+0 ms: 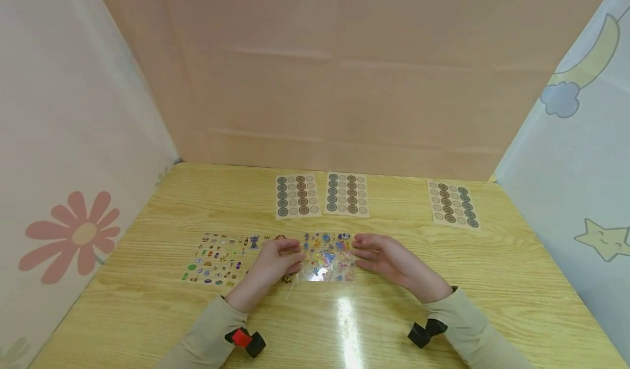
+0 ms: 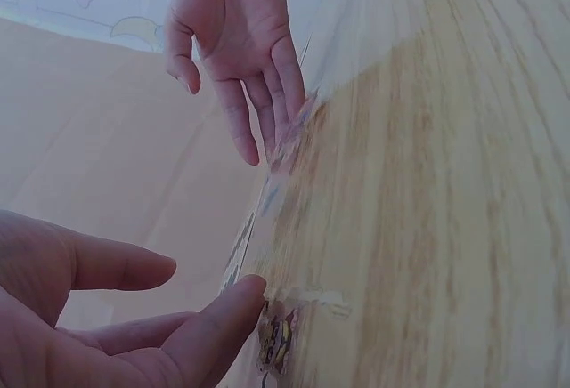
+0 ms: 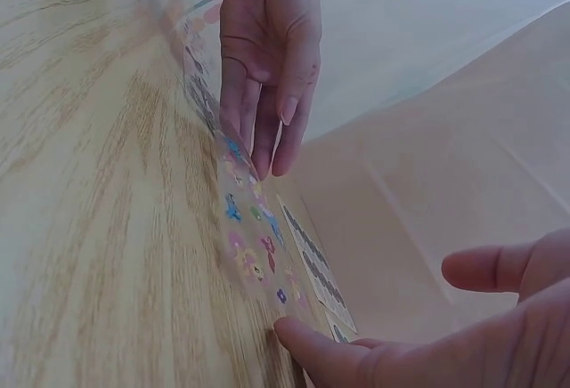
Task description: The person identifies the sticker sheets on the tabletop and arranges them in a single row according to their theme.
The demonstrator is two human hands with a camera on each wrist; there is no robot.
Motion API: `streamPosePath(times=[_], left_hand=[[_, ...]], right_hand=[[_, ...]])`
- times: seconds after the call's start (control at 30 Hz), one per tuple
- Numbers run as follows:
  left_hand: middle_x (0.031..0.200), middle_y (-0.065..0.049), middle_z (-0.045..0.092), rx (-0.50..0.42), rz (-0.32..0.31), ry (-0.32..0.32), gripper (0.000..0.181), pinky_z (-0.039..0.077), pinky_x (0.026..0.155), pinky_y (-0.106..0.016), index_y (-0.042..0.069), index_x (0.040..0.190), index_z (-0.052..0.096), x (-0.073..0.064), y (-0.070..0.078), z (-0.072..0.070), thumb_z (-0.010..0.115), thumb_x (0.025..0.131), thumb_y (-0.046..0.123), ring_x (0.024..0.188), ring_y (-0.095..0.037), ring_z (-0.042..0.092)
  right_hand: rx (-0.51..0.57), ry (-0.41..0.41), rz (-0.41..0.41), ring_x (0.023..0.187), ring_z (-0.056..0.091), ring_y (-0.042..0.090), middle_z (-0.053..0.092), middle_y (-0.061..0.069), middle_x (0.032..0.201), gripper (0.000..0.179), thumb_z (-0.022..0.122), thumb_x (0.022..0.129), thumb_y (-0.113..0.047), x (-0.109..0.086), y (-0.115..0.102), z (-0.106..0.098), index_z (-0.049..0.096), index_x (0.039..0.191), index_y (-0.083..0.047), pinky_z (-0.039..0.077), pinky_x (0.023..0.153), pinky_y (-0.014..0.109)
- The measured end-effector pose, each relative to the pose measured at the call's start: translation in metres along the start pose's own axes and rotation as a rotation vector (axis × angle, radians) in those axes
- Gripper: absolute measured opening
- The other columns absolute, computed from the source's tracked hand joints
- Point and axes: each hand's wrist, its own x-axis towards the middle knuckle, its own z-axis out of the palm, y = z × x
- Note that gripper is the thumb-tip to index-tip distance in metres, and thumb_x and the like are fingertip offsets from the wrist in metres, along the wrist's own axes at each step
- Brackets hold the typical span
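A clear sheet of colourful cartoon stickers [image 1: 325, 258] lies on the wooden table between the two hands. At its left edge is my left hand [image 1: 274, 259], fingertips right at the sheet and thumb held apart from the fingers. My right hand [image 1: 394, 259] meets the opposite edge with fingers extended; its thumb stands away from the sheet in the right wrist view. A second clear sheet with many small stickers [image 1: 209, 265] lies to the left, its right part partly hidden by the left hand.
Toward the back of the table [image 1: 492, 281] lie a beige sheet of round stickers [image 1: 297, 196], a similar sheet [image 1: 346, 195] beside it and another sheet [image 1: 453, 205] farther right. A plain back panel [image 1: 334, 85] and printed side panels surround the table.
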Motion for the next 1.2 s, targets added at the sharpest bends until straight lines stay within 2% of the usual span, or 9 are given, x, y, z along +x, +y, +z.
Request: streamPosePath(times=[0.17, 0.4, 0.77, 1.2], left_hand=[[0.122, -0.028, 0.053, 0.013, -0.014, -0.003, 0.041, 0.055, 0.084, -0.037, -0.015, 0.130, 0.046, -0.0012, 0.0004, 0.0002, 0.058, 0.093, -0.003, 0.100, -0.034, 0.061], [0.122, -0.029, 0.053, 0.026, -0.002, 0.002, 0.040, 0.055, 0.083, -0.038, -0.016, 0.130, 0.045, -0.0026, 0.0005, -0.0002, 0.055, 0.094, -0.004, 0.103, -0.036, 0.060], [0.122, -0.031, 0.052, 0.007, 0.003, 0.000, 0.040, 0.055, 0.083, -0.040, -0.017, 0.130, 0.044, -0.0036, -0.0004, -0.0011, 0.056, 0.093, -0.005, 0.102, -0.038, 0.060], [0.123, -0.030, 0.052, 0.005, -0.010, -0.009, 0.042, 0.055, 0.084, -0.038, -0.017, 0.132, 0.043, -0.0045, 0.0003, -0.0015, 0.055, 0.093, -0.005, 0.103, -0.037, 0.060]], right_hand=[[0.009, -0.008, -0.002, 0.136, 0.021, 0.046, 0.015, 0.033, 0.148, 0.058, 0.037, 0.097, -0.007, 0.0000, -0.0009, -0.0001, 0.011, 0.144, 0.016, 0.028, 0.110, 0.049], [-0.005, -0.010, -0.007, 0.137, 0.018, 0.046, 0.014, 0.034, 0.149, 0.059, 0.037, 0.097, -0.007, -0.0019, -0.0024, 0.0016, 0.010, 0.145, 0.014, 0.027, 0.110, 0.050], [-0.018, -0.012, 0.005, 0.138, 0.017, 0.046, 0.013, 0.033, 0.149, 0.060, 0.037, 0.097, -0.008, -0.0032, -0.0027, 0.0030, 0.009, 0.147, 0.012, 0.031, 0.108, 0.050], [-0.073, -0.024, -0.003, 0.138, 0.017, 0.045, 0.014, 0.034, 0.150, 0.061, 0.039, 0.097, -0.012, -0.0052, -0.0045, 0.0010, 0.012, 0.143, 0.018, 0.023, 0.112, 0.050]])
